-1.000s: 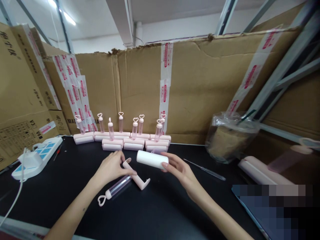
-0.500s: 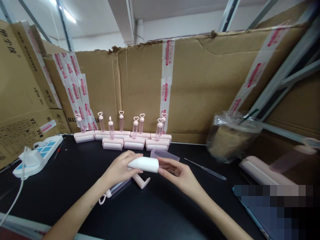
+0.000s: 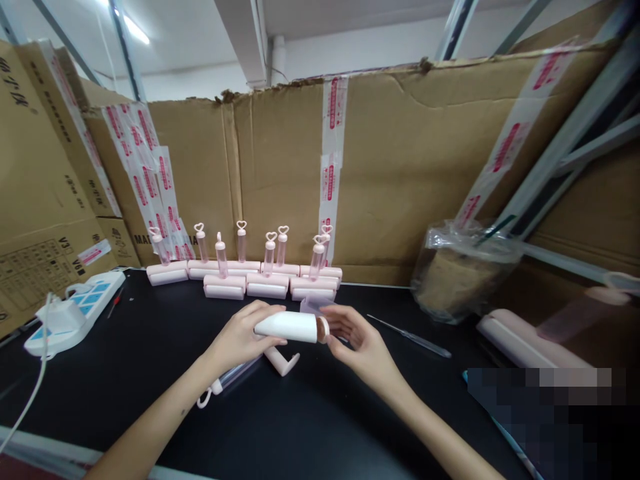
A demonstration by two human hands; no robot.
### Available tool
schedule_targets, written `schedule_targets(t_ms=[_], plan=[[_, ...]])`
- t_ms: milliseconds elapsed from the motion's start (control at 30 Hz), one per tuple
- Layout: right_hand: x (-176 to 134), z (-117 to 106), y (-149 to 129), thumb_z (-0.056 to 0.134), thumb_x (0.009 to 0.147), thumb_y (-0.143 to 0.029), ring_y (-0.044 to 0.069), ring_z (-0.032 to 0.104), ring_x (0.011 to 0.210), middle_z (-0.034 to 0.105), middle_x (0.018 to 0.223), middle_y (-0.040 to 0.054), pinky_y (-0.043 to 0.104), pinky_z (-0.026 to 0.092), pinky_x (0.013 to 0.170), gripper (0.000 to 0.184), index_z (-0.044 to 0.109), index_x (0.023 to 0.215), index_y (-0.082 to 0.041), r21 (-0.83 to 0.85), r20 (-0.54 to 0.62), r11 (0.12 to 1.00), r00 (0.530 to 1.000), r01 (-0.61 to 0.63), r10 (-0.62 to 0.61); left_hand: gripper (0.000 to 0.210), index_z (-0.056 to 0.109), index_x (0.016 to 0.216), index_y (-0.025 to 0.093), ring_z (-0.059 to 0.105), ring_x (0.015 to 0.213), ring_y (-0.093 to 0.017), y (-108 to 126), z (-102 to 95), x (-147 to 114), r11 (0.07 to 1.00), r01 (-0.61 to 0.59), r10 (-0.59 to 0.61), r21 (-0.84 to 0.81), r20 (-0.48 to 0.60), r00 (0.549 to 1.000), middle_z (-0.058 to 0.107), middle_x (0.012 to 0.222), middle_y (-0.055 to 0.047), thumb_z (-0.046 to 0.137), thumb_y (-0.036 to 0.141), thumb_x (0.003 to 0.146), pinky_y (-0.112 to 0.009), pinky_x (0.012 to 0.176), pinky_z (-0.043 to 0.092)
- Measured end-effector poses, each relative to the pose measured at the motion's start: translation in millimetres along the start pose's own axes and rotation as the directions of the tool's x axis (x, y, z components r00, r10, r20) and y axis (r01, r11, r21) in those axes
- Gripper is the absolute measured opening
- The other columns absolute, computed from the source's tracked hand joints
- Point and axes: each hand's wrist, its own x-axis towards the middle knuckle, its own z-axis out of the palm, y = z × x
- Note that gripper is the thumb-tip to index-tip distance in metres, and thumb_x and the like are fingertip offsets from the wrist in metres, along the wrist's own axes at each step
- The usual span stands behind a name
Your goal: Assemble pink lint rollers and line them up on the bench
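Observation:
My left hand [image 3: 245,337] is closed around a white lint-roller paper roll [image 3: 290,327], held level above the table. Between the thumb and fingers of my right hand [image 3: 357,340] is a round pale end cap [image 3: 324,329] at the roll's right end. A brown part shows between cap and roll. Below the roll lies a pink roller-cover piece [image 3: 281,362]. A clear handle with a heart-shaped loop [image 3: 225,381] lies partly under my left hand. Behind my right hand, partly hidden, is a translucent purple cover [image 3: 313,305].
Several pink lint rollers [image 3: 225,287] stand at the back against a cardboard wall [image 3: 400,167]. A thin screwdriver-like tool [image 3: 413,338] and a bagged drink cup [image 3: 455,280] are on the right. Far right is another pink roller [image 3: 525,340]. A power strip [image 3: 83,317] lies left.
My right hand has shifted slightly right, away from the roll. The round end cap and brown part now show at the roll's end. My left hand is nearly still.

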Motion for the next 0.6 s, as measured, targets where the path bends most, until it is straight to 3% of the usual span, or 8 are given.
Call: schedule_targets(t_ms=[100,167,267,367,467,600], plan=[[7,-19,-7,0.061,0.068,-0.024,0.019,0.062,0.078,0.065,0.084,0.0034,0.030,0.050,0.072,0.022,0.059,0.090,-0.021,-0.066,-0.045,0.997,0.998,0.029,-0.032,0.050,0.055,0.120,0.027,0.055,0.102,-0.022,0,-2.6,1,0.999,0.039,-0.039,0.009,-0.015,0.999,0.059,0.110,-0.006,0.067,0.035,0.072,-0.034,0.094,0.042],[12,-43,-12,0.061,0.065,-0.024,0.019,0.062,0.076,0.064,0.079,0.0020,0.030,0.048,0.071,0.016,0.055,0.080,-0.022,-0.268,-0.133,0.962,0.988,0.045,-0.083,0.050,0.055,0.120,0.027,0.054,0.104,-0.023,-1,-4.4,1,0.998,0.057,-0.056,0.013,-0.026,0.998,0.058,0.112,-0.005,0.067,0.036,0.072,-0.036,0.096,0.041],[17,-82,-10,0.062,0.061,-0.024,0.019,0.060,0.069,0.063,0.069,0.0003,0.028,0.044,0.065,0.016,0.048,0.068,-0.022,-0.644,-0.207,0.761,0.976,-0.083,-0.069,0.050,0.054,0.120,0.028,0.054,0.105,-0.022,-3,-5.9,2,0.997,0.069,-0.068,0.027,-0.030,0.997,0.057,0.114,-0.005,0.066,0.036,0.073,-0.037,0.097,0.040],[18,-108,4,0.062,0.064,-0.036,0.018,0.057,0.057,0.061,0.057,0.0009,0.026,0.039,0.053,0.021,0.048,0.056,-0.022,-0.824,-0.144,0.526,0.976,-0.210,0.163,0.049,0.055,0.119,0.027,0.054,0.105,-0.022,-6,-5.5,2,0.997,0.067,-0.066,0.037,-0.036,0.997,0.058,0.113,-0.005,0.066,0.037,0.072,-0.036,0.096,0.041],[17,-113,19,0.060,0.067,-0.044,0.018,0.057,0.055,0.062,0.056,0.0021,0.025,0.035,0.049,0.027,0.054,0.055,-0.021,-0.875,-0.057,0.438,0.942,-0.207,0.332,0.049,0.056,0.118,0.027,0.054,0.105,-0.023,-8,-4.0,2,0.997,0.064,-0.062,0.049,-0.039,0.997,0.058,0.114,-0.005,0.066,0.038,0.072,-0.035,0.095,0.041],[15,-103,28,0.062,0.065,-0.040,0.018,0.059,0.058,0.065,0.062,0.0021,0.024,0.033,0.049,0.019,0.061,0.060,-0.022,-0.886,-0.033,0.420,0.930,-0.197,0.366,0.049,0.055,0.120,0.027,0.054,0.104,-0.022,-7,-2.2,1,0.997,0.056,-0.056,0.049,-0.012,0.998,0.058,0.113,-0.005,0.066,0.038,0.073,-0.034,0.093,0.042]])
